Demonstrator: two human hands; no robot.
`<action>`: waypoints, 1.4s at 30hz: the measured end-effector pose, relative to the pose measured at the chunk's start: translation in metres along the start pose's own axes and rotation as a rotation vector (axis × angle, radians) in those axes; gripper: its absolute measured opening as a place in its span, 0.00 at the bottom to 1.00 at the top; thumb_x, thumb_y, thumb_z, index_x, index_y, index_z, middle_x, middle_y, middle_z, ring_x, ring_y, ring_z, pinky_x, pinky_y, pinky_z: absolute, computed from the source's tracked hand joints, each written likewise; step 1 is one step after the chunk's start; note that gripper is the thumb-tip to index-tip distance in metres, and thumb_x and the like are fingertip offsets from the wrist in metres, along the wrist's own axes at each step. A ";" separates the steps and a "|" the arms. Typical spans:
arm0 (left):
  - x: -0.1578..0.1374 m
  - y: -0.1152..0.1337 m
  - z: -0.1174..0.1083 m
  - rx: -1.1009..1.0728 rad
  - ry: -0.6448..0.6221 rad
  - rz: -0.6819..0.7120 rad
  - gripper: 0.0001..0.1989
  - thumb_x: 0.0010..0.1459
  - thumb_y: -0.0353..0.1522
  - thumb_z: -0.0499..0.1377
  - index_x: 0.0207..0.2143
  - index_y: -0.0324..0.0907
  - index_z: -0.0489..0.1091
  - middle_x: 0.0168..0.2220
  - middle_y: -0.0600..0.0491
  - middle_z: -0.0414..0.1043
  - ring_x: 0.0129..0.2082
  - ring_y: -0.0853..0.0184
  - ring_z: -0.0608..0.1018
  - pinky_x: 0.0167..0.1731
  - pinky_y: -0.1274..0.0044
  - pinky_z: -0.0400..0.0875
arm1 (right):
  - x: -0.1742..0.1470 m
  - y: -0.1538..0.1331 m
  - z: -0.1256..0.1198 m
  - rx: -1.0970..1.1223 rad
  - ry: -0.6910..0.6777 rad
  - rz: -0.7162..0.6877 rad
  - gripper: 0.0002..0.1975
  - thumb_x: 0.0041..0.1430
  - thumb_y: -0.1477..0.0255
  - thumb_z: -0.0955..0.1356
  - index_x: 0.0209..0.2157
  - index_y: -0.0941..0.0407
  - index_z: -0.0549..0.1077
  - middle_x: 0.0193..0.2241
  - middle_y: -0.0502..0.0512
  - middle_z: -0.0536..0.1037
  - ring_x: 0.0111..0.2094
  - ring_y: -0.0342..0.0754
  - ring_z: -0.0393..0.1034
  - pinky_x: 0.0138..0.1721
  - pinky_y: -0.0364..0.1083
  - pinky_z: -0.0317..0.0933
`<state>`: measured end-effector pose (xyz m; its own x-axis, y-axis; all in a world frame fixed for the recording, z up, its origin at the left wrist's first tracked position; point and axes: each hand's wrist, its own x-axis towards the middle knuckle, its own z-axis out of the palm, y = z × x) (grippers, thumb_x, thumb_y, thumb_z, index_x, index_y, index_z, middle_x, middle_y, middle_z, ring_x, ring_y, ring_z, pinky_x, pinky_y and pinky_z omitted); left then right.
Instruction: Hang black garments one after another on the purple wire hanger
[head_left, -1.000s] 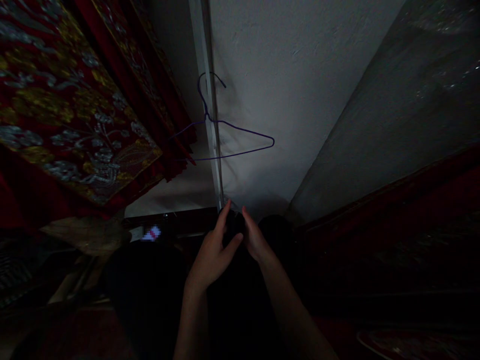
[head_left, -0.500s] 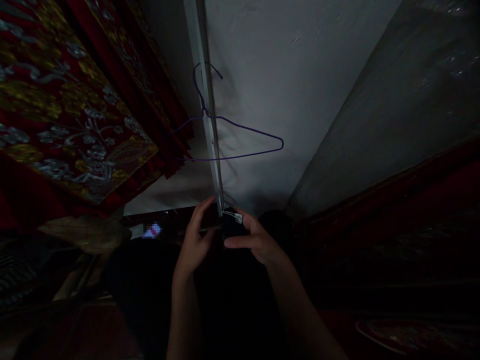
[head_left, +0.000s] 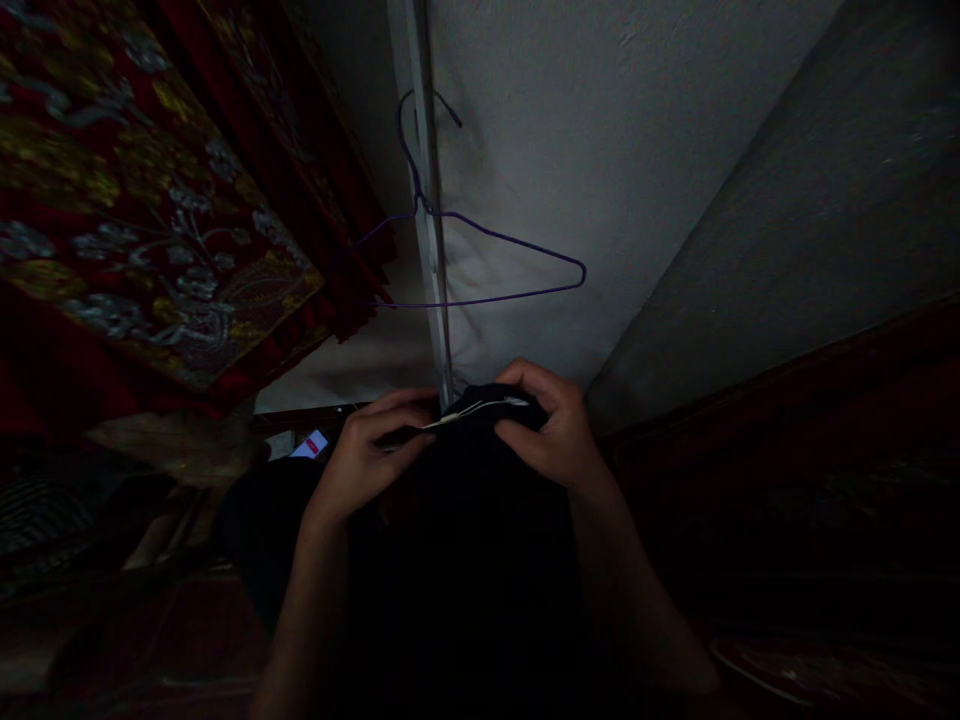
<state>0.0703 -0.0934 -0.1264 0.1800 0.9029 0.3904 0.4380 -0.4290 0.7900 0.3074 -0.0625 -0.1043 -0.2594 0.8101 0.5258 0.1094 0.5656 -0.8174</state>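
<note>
Dark cloth (head_left: 476,470) spans the lower middle of the head view, its upper edge gripped between the hands: left hand (head_left: 367,450) pinching one side, right hand (head_left: 551,425) curled over the other, well apart. Along that edge runs a thin pale strip (head_left: 461,413). Above, a purple wire hanger (head_left: 514,237) crosses an upright pole (head_left: 433,250), its left end meeting red embroidered fabric (head_left: 150,200). Right of the pole, bare wall (head_left: 570,150) leaves open room; a lit phone (head_left: 310,445) lies left.
</note>
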 end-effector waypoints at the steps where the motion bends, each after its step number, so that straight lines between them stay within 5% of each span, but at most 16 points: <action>1: 0.001 0.004 -0.002 0.001 0.068 0.023 0.04 0.58 0.34 0.65 0.34 0.43 0.80 0.57 0.46 0.73 0.51 0.55 0.79 0.56 0.63 0.71 | 0.001 -0.001 0.003 0.025 0.024 -0.002 0.06 0.49 0.76 0.67 0.31 0.53 0.70 0.26 0.48 0.71 0.29 0.44 0.66 0.31 0.43 0.59; 4: -0.005 -0.005 -0.002 -0.094 0.300 -0.010 0.07 0.57 0.35 0.66 0.38 0.43 0.79 0.67 0.46 0.61 0.55 0.54 0.77 0.60 0.61 0.68 | -0.007 0.000 0.017 0.066 0.018 0.024 0.05 0.54 0.74 0.69 0.34 0.52 0.72 0.29 0.48 0.74 0.30 0.45 0.68 0.33 0.44 0.60; 6: -0.013 -0.025 0.006 -0.269 0.301 -0.118 0.19 0.57 0.34 0.66 0.52 0.46 0.73 0.68 0.44 0.59 0.54 0.55 0.78 0.58 0.61 0.70 | -0.020 0.004 0.027 0.064 -0.039 0.049 0.04 0.55 0.72 0.71 0.35 0.52 0.73 0.29 0.49 0.74 0.31 0.45 0.68 0.33 0.44 0.61; 9: -0.030 -0.061 0.034 -0.455 0.008 -0.304 0.38 0.53 0.31 0.68 0.65 0.49 0.60 0.61 0.42 0.69 0.53 0.55 0.79 0.53 0.62 0.74 | -0.037 0.012 0.036 0.063 -0.062 0.099 0.04 0.56 0.69 0.71 0.33 0.53 0.73 0.28 0.49 0.75 0.30 0.46 0.68 0.33 0.44 0.61; 12: -0.046 -0.086 0.076 -0.432 -0.261 -0.355 0.30 0.48 0.27 0.68 0.56 0.42 0.72 0.51 0.44 0.78 0.52 0.53 0.79 0.54 0.63 0.73 | -0.043 0.015 0.036 0.073 -0.033 0.147 0.05 0.55 0.67 0.72 0.31 0.52 0.73 0.26 0.49 0.74 0.29 0.46 0.68 0.31 0.45 0.60; 16: -0.052 -0.099 0.105 -0.363 -0.411 -0.329 0.19 0.49 0.29 0.64 0.46 0.40 0.78 0.45 0.47 0.81 0.46 0.54 0.81 0.50 0.64 0.74 | -0.037 0.018 0.025 -0.007 -0.070 0.144 0.09 0.56 0.66 0.71 0.25 0.53 0.70 0.21 0.47 0.67 0.24 0.44 0.61 0.27 0.44 0.56; 19: -0.045 -0.108 0.081 -0.255 -0.402 -0.385 0.14 0.49 0.28 0.61 0.39 0.43 0.80 0.40 0.50 0.82 0.41 0.54 0.82 0.47 0.66 0.75 | -0.024 0.022 0.008 -0.125 -0.055 0.087 0.16 0.57 0.66 0.69 0.20 0.54 0.64 0.19 0.47 0.62 0.23 0.44 0.58 0.26 0.44 0.54; 23: -0.029 -0.112 0.008 -0.107 -0.084 -0.395 0.13 0.45 0.30 0.63 0.36 0.44 0.80 0.36 0.51 0.82 0.39 0.54 0.81 0.43 0.69 0.75 | 0.012 0.025 -0.020 -0.264 -0.110 -0.087 0.09 0.55 0.70 0.69 0.22 0.54 0.68 0.27 0.51 0.70 0.30 0.46 0.67 0.33 0.46 0.59; 26: -0.020 -0.093 -0.044 -0.021 0.117 -0.320 0.10 0.46 0.32 0.65 0.35 0.44 0.77 0.35 0.52 0.79 0.39 0.58 0.79 0.43 0.72 0.74 | 0.050 0.028 -0.031 -0.390 -0.181 -0.119 0.03 0.48 0.75 0.69 0.26 0.54 0.70 0.27 0.50 0.71 0.31 0.46 0.67 0.36 0.45 0.60; 29: -0.011 -0.062 -0.072 -0.209 0.243 -0.346 0.13 0.47 0.38 0.68 0.36 0.43 0.75 0.33 0.53 0.76 0.33 0.61 0.78 0.35 0.76 0.74 | 0.093 0.041 -0.023 -0.383 -0.051 -0.131 0.11 0.48 0.76 0.68 0.36 0.55 0.71 0.31 0.50 0.74 0.34 0.47 0.68 0.40 0.45 0.61; 31: -0.006 -0.044 -0.075 -0.413 0.183 -0.399 0.23 0.47 0.43 0.69 0.45 0.44 0.76 0.37 0.50 0.78 0.33 0.60 0.80 0.32 0.74 0.75 | 0.119 0.057 -0.011 -0.297 0.008 -0.129 0.18 0.52 0.76 0.66 0.46 0.55 0.71 0.42 0.53 0.77 0.40 0.48 0.70 0.46 0.46 0.62; 34: 0.000 -0.037 -0.061 -0.510 0.022 -0.484 0.34 0.47 0.46 0.70 0.56 0.45 0.73 0.47 0.44 0.79 0.45 0.51 0.81 0.41 0.68 0.77 | 0.143 0.086 0.010 -0.191 -0.008 -0.013 0.23 0.56 0.77 0.62 0.54 0.54 0.69 0.50 0.53 0.77 0.48 0.49 0.71 0.53 0.47 0.61; 37: -0.006 -0.057 -0.040 -0.459 -0.124 -0.621 0.26 0.45 0.47 0.72 0.44 0.45 0.79 0.44 0.43 0.81 0.48 0.51 0.80 0.46 0.65 0.77 | 0.146 0.106 0.021 -0.174 -0.048 0.095 0.21 0.54 0.78 0.60 0.48 0.55 0.74 0.44 0.52 0.80 0.44 0.49 0.72 0.49 0.46 0.63; 42: -0.023 -0.099 -0.027 -0.364 -0.321 -0.831 0.17 0.45 0.48 0.71 0.30 0.45 0.79 0.30 0.48 0.80 0.32 0.56 0.82 0.35 0.66 0.78 | 0.121 0.105 0.000 -0.300 -0.039 0.024 0.14 0.46 0.78 0.60 0.29 0.57 0.76 0.27 0.51 0.77 0.30 0.48 0.69 0.34 0.44 0.59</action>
<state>-0.0012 -0.0726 -0.2006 0.1912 0.8643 -0.4653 0.2441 0.4173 0.8754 0.2869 0.0951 -0.1262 -0.2892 0.8204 0.4933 0.3933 0.5716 -0.7201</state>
